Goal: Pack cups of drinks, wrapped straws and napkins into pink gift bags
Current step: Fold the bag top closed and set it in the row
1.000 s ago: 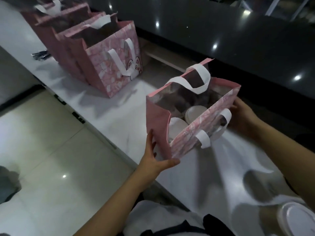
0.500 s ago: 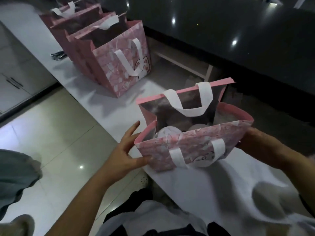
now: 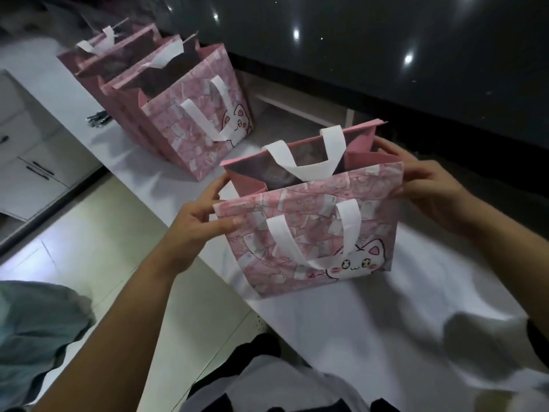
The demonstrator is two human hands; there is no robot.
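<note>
Bag (image 3: 309, 233) w/ cat print stands upright on white counter (image 3: 341, 322), mid-frame. L hand (image 3: 196, 221) pinches its top corner at 9 o'clock, thumb on front panel. R hand (image 3: 427, 185) pinches rim at 3 o'clock, fingers curled. Other bags (image 3: 196, 126) lined up at 10 o'clock.

White counter (image 3: 341, 322) runs diagonally. A small dark item (image 3: 98, 120), unidentifiable, lies on its far end. Pale tiled floor (image 3: 98, 233) to the left. White cabinet (image 3: 32, 162), dark handles, at left edge. Glossy dark wall (image 3: 386, 55) behind.
</note>
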